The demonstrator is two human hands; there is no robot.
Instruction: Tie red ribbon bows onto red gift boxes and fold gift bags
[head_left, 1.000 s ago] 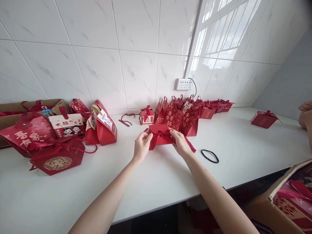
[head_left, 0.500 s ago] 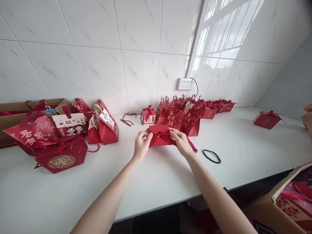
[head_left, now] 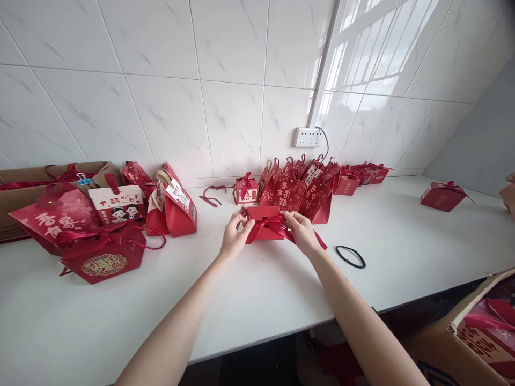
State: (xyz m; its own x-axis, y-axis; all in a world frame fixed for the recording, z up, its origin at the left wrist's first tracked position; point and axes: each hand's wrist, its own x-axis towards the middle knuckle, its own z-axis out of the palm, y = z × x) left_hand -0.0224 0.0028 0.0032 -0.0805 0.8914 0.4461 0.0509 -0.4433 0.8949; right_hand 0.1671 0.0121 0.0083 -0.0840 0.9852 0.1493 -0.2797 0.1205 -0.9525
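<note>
In front of me on the white table [head_left: 257,300] stands a small red gift box [head_left: 267,234], with a red ribbon [head_left: 269,221] tied in a bow across its front. My left hand [head_left: 236,233] is closed in a pinch on the ribbon at the left side of the bow. At the right side my right hand [head_left: 300,231] pinches the bow's other side, and a ribbon tail hangs out beyond it. Several upright red gift bags [head_left: 290,195] stand right behind the box. A small red-and-white box [head_left: 247,193] with a bow is just left of them.
More gift boxes [head_left: 105,252] are grouped at the left by a brown carton [head_left: 20,198]. A black hair tie [head_left: 350,257] lies right of my hands. One red box [head_left: 443,197] sits far right, near another person's hand [head_left: 507,192]. An open cardboard box [head_left: 446,338] is at lower right.
Both hands still pinch the ribbon and have moved only slightly. The bow looks a little more spread to the sides. The view has shifted very slightly.
</note>
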